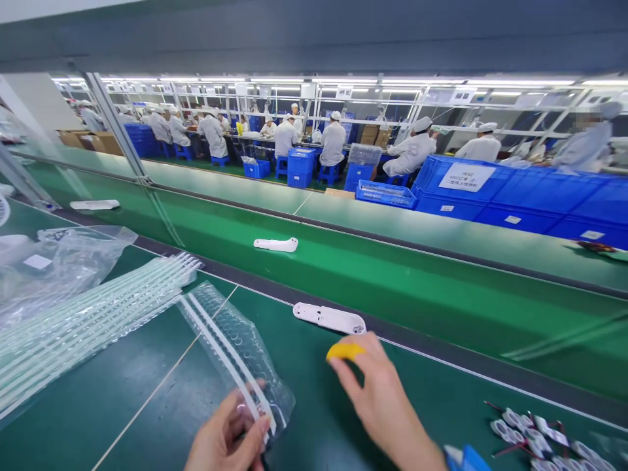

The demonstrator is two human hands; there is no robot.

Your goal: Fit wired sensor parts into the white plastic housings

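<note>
My left hand [233, 428], low in the middle, pinches the near end of a clear plastic sheet with white strips [228, 347]. Its far end lies by a larger stack of clear sheets with pale strips [98, 320]. To the right, my right hand [375, 386] has a yellow finger cot [346, 352] on one finger. That finger curls down to the thumb; whatever is between the tips, if anything, is too small to make out. Just beyond it a long white plastic housing [328, 318] rests at the bench edge, its hollow side up.
On the green conveyor belt [392, 288] lie another white housing [275, 244] and one farther left [95, 205]. Small white parts with wires [534, 432] sit at lower right. Crumpled plastic bags [63, 261] cover the left. Blue bins [490, 190] and seated co-workers are beyond.
</note>
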